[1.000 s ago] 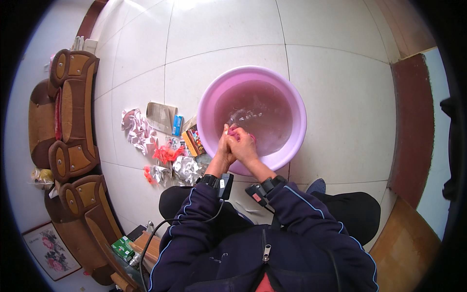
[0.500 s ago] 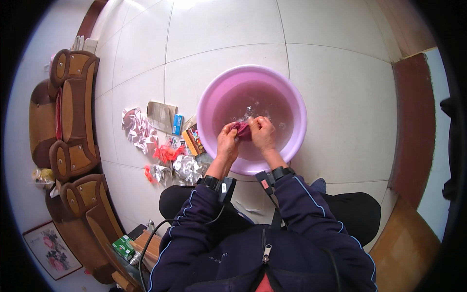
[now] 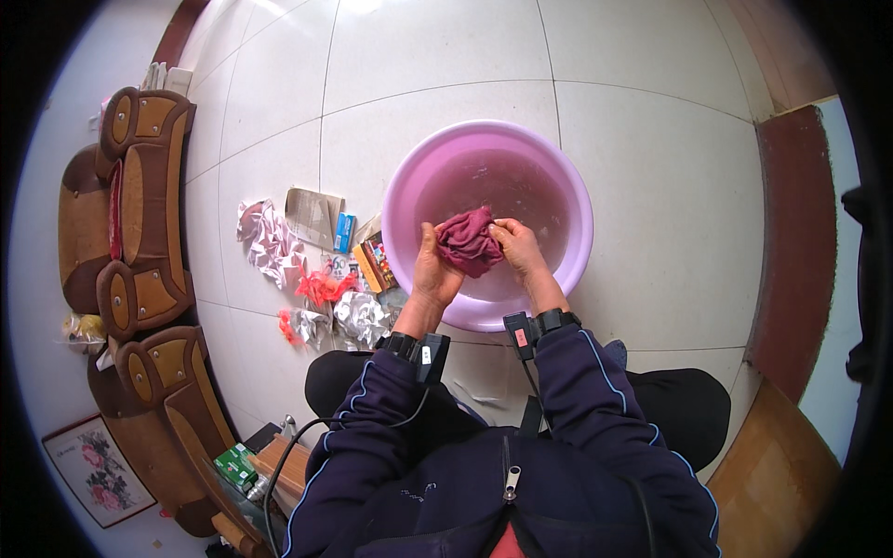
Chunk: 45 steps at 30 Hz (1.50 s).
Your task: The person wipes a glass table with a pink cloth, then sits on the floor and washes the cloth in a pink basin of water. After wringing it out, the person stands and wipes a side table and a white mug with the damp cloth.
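Observation:
A crumpled wet maroon cloth (image 3: 470, 242) is held between my hands over a pink plastic basin (image 3: 581, 219). Murky, reddish-grey water (image 3: 535, 205) fills the basin's lower part. My left hand (image 3: 434, 274) cups the cloth from the left and below, its thumb pointing up along the edge. On the other side my right hand (image 3: 521, 249) pinches the cloth's right edge between thumb and fingers. Part of the left fingers is hidden under the cloth.
Left of the basin lie crumpled white paper (image 3: 270, 240), flattened cardboard (image 3: 313, 214), a small blue box (image 3: 344, 232), red plastic scraps (image 3: 324, 286) and silvery wrapping (image 3: 361, 318) on the tiled floor. Brown sofas (image 3: 153, 205) line the left wall. A wooden board (image 3: 777, 474) stands at the lower right.
The cloth was bunched tightly in both hands; now it is looser and shows more of its surface. My left hand has turned to cup it, and my right hand has shifted right and slightly down.

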Tool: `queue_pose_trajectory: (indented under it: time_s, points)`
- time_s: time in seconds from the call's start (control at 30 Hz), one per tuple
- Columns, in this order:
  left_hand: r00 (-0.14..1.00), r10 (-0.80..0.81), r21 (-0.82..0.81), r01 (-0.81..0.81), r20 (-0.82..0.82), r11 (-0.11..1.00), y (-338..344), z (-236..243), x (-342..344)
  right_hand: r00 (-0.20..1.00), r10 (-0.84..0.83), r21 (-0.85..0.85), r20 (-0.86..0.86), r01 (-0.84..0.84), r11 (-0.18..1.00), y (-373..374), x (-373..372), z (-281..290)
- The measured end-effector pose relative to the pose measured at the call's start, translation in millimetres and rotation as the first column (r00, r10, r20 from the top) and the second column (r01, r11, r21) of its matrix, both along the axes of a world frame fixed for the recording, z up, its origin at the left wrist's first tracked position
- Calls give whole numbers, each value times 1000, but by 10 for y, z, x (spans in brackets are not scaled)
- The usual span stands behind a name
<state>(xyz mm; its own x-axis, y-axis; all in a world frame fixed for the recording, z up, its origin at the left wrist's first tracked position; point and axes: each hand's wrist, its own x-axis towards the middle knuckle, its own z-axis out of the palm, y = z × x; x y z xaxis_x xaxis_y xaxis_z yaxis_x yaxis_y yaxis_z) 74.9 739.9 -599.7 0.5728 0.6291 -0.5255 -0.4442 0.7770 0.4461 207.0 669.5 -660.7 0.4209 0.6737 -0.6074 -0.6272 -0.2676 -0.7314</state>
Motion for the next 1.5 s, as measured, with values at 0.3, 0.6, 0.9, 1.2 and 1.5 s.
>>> queue_pose_trajectory:
  time_s: [0.3, 0.6, 0.9, 1.2, 1.5]
  points:
    - [739, -77, 89, 183, -670, 979, -29, -192, -173, 804, 106, -538, 585, 287, 793, -134, 168, -154]
    - [732, -377, -216, 309, -567, 926, -209, -315, -90, 933, 252, -282, 256, -177, 943, -95, -287, -110]
    - [966, -212, -175, 185, -151, 967, -21, -240, -42, 605, 196, -201, 771, -61, 978, -8, -698, 715]
    - [941, -163, -33, 160, -298, 987, -184, -40, 125, 828, 179, -342, 531, 16, 939, 5, -371, 372]
    - [908, -222, 24, 246, -355, 969, -206, -41, 146, 581, 86, -138, 809, 46, 989, 19, -291, 264]
